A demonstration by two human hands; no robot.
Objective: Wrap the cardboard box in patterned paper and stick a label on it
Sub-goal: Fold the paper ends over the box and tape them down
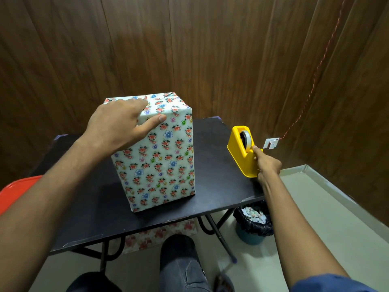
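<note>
I see wrapped box (pixel 160 157) upright, mid black folding table (pixel 214 186) | L hand (pixel 120 125) flat on top, fingers relaxed | R hand (pixel 267 165) pinching at yellow tape dispenser (pixel 244 154) | wood-panel walls (pixel 210 49), bin (pixel 252 226) below

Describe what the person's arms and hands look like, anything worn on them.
Both forearms are bare, with no watch, rings or gloves visible on the left hand or the right hand. A blue short sleeve shows at the right upper arm. The left arm's sleeve is out of frame.
</note>
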